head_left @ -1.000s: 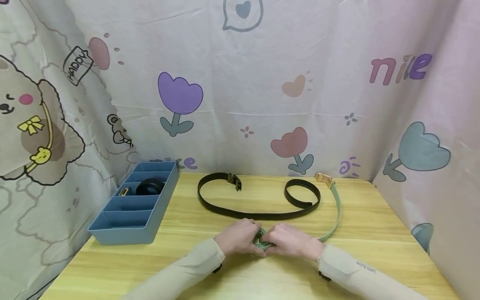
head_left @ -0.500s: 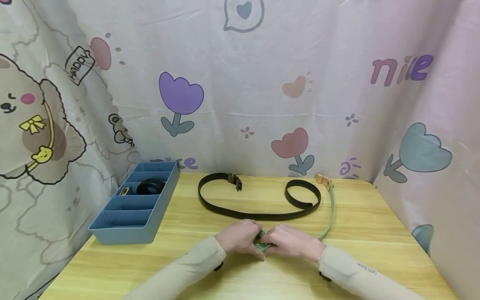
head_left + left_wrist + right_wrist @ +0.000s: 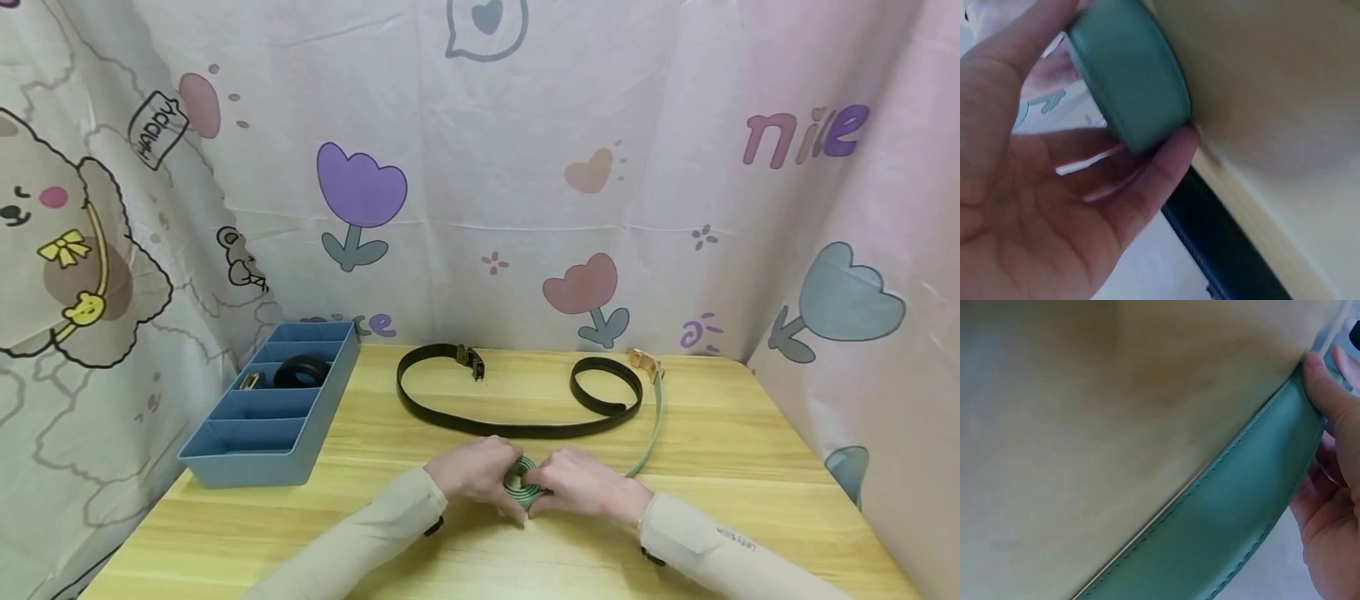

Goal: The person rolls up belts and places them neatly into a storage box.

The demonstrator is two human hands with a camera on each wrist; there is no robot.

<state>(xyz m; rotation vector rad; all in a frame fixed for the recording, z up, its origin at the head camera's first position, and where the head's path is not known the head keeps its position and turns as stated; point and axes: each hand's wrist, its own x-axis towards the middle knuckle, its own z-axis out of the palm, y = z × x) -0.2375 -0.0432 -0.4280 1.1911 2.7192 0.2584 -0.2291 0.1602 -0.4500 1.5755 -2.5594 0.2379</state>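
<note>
A green belt (image 3: 522, 497) stands on edge on the table, partly rolled into a tight coil. My left hand (image 3: 478, 475) curls round the coil's left side, thumb at the front; the left wrist view shows its fingers against the outer green turn (image 3: 1132, 75). At the coil's right side my right hand (image 3: 581, 485) pinches the belt, with fingertips reaching into the coil's middle. From there the loose green strap (image 3: 1229, 500) runs out under the right hand and back to a gold buckle (image 3: 643, 362) near the table's far edge.
A black belt (image 3: 517, 431) lies behind the hands, its dark buckle (image 3: 471, 362) at the left and its tail curled at the right. On the left stands a blue divided box (image 3: 315, 433) holding a rolled black belt (image 3: 302, 372) with a gold buckle. A printed curtain (image 3: 480, 150) surrounds the table.
The loose green strap has been drawn inward and its curve has flattened, with the gold buckle shifting slightly left. Both hands stay at the coil, their fingers shifting a little.
</note>
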